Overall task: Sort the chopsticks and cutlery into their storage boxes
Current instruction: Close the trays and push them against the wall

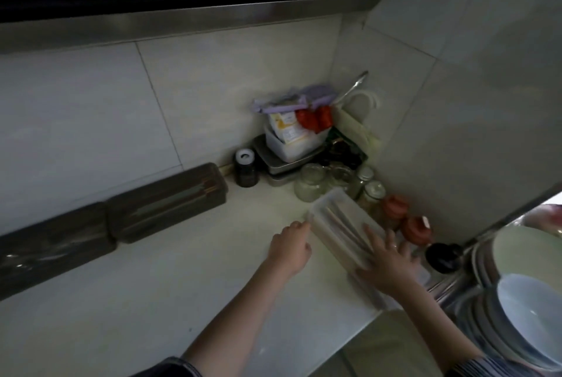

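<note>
Two hands are steadying the clear storage box (340, 230) at centre right of the frame: my left hand (289, 250) is curling against its left edge, my right hand (387, 264) is lying flat, fingers straight, over the chopsticks (343, 229) inside, probably keeping them from sliding.

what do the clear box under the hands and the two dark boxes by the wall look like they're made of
Clear box: likely translucent plastic, since the chopsticks inside show through its milky walls. Dark boxes: probably smoked, glossy plastic; long utensils show faintly through the lids, and the nearer one catches highlights. Blur leaves the finish uncertain.
</note>
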The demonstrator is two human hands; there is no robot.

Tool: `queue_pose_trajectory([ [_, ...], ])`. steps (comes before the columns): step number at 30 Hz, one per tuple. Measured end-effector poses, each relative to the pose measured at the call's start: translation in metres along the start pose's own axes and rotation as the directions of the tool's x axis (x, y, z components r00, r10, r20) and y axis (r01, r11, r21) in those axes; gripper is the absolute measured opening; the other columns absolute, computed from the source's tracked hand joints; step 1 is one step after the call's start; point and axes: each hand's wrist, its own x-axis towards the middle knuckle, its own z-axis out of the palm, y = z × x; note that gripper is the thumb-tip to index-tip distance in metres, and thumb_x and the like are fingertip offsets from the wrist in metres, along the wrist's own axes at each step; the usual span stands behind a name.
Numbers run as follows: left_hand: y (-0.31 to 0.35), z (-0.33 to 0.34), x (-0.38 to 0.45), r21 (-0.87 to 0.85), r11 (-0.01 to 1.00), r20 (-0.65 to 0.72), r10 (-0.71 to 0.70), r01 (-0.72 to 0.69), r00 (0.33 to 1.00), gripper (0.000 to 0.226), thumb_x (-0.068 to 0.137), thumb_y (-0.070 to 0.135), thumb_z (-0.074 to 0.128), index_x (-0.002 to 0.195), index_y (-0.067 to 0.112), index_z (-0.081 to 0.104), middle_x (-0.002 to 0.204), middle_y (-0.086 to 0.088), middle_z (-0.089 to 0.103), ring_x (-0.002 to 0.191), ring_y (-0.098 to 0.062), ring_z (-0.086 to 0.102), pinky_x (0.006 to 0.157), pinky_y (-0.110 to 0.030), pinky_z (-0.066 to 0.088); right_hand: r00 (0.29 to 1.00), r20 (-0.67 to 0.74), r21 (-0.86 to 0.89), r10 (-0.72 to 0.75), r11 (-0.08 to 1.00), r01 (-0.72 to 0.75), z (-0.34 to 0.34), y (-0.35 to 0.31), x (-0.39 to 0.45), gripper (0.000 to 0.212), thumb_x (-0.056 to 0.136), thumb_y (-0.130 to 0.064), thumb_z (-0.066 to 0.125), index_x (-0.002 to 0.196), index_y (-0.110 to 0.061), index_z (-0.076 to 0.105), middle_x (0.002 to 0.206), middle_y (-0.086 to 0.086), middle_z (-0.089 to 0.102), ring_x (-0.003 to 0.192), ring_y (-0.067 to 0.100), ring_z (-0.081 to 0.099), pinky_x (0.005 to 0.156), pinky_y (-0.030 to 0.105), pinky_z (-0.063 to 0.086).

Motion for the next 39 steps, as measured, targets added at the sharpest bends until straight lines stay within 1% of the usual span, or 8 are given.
queue_pose_trajectory([
  [4, -0.005, -0.009, -0.001, -0.182, 0.983, -0.395, -0.094, 0.023, 0.914, 0.034, 0.088, 0.012, 0.048, 0.122, 0.016, 0.053, 0.121, -0.006, 0.058, 0.109, -0.025, 0.057, 0.087, -0.036, 0.045, 0.992, 0.0, -0.055, -0.129, 0.99, 0.128, 0.0, -0.013, 0.0, 0.097, 0.078, -0.061, 0.055, 0.144, -0.049, -0.015, 0.159, 0.012, -0.009, 0.142, 0.042, 0.006, 0.112, 0.057, 0.013],
  [5, -0.012, -0.012, -0.003, -0.104, 0.995, -0.372, -0.044, 0.005, 0.927, 0.047, 0.084, 0.014, 0.053, 0.131, 0.019, 0.046, 0.135, -0.006, 0.05, 0.122, -0.024, 0.049, 0.097, -0.037, 0.04, 0.984, 0.003, -0.075, -0.176, 0.982, 0.176, 0.001, -0.021, 0.001, 0.096, 0.078, -0.061, 0.055, 0.144, -0.049, -0.015, 0.159, 0.012, -0.009, 0.142, 0.042, 0.006, 0.112, 0.056, 0.012],
  [7, -0.026, -0.017, -0.011, 0.11, 0.993, -0.067, 0.043, -0.036, 0.997, 0.087, 0.073, 0.021, 0.061, 0.147, 0.031, 0.016, 0.158, -0.004, 0.006, 0.145, -0.023, 0.008, 0.113, -0.052, 0.014, 0.956, 0.009, -0.117, -0.292, 0.949, 0.291, 0.003, -0.046, 0.004, 0.096, 0.078, -0.06, 0.055, 0.143, -0.049, -0.016, 0.159, 0.011, -0.01, 0.141, 0.04, 0.008, 0.112, 0.056, 0.012],
  [10, -0.053, -0.018, -0.033, 0.334, 0.942, 0.148, -0.048, -0.004, 0.988, 0.11, 0.069, 0.037, 0.068, 0.144, 0.043, -0.012, 0.154, 0.003, -0.028, 0.142, -0.024, -0.024, 0.1, -0.073, -0.007, 0.874, 0.041, -0.177, -0.484, 0.857, 0.483, 0.006, -0.091, 0.011, 0.1, 0.075, -0.058, 0.058, 0.143, -0.05, -0.015, 0.158, 0.01, -0.007, 0.138, 0.039, 0.012, 0.11, 0.054, 0.013],
  [16, -0.111, -0.037, -0.091, 0.421, 0.852, -0.031, -0.33, 0.312, 0.943, 0.117, 0.07, 0.059, 0.065, 0.147, 0.027, -0.018, 0.155, 0.0, -0.024, 0.142, -0.027, -0.024, 0.102, -0.069, -0.013, 0.609, 0.128, -0.213, -0.782, 0.579, 0.787, 0.015, -0.18, 0.001, 0.095, 0.075, -0.056, 0.059, 0.144, -0.051, -0.006, 0.158, 0.005, -0.002, 0.138, 0.039, 0.013, 0.113, 0.053, 0.008],
  [22, -0.153, -0.057, -0.154, 0.357, 0.764, -0.108, -0.537, 0.537, 0.837, 0.117, 0.068, 0.07, 0.061, 0.149, 0.022, -0.01, 0.157, -0.006, 0.001, 0.145, -0.03, -0.005, 0.111, -0.062, -0.009, 0.396, 0.215, -0.215, -0.893, 0.353, 0.911, 0.026, -0.26, -0.021, 0.094, 0.078, -0.053, 0.064, 0.146, -0.049, -0.001, 0.16, 0.003, -0.003, 0.143, 0.037, 0.004, 0.116, 0.053, -0.005],
  [32, -0.214, -0.077, -0.209, 0.315, 0.69, -0.273, -0.591, 0.651, 0.759, 0.118, 0.064, 0.08, 0.053, 0.15, 0.019, -0.001, 0.154, -0.007, 0.013, 0.142, -0.032, 0.008, 0.109, -0.061, -0.008, 0.276, 0.241, -0.25, -0.93, 0.215, 0.944, 0.035, -0.35, -0.054, 0.091, 0.08, -0.059, 0.06, 0.147, -0.047, -0.001, 0.16, 0.008, -0.002, 0.144, 0.039, -0.001, 0.115, 0.056, -0.007],
  [39, -0.277, -0.147, -0.214, 0.255, 0.731, -0.562, -0.421, 0.633, 0.712, 0.116, 0.047, 0.08, 0.058, 0.143, 0.021, 0.029, 0.138, -0.01, 0.043, 0.129, -0.033, 0.031, 0.109, -0.057, 0.02, 0.171, 0.056, -0.23, -0.984, 0.154, 0.961, -0.011, -0.431, -0.053, 0.082, 0.08, -0.056, 0.06, 0.146, -0.048, 0.011, 0.159, 0.009, 0.004, 0.144, 0.04, 0.003, 0.115, 0.054, -0.009],
])
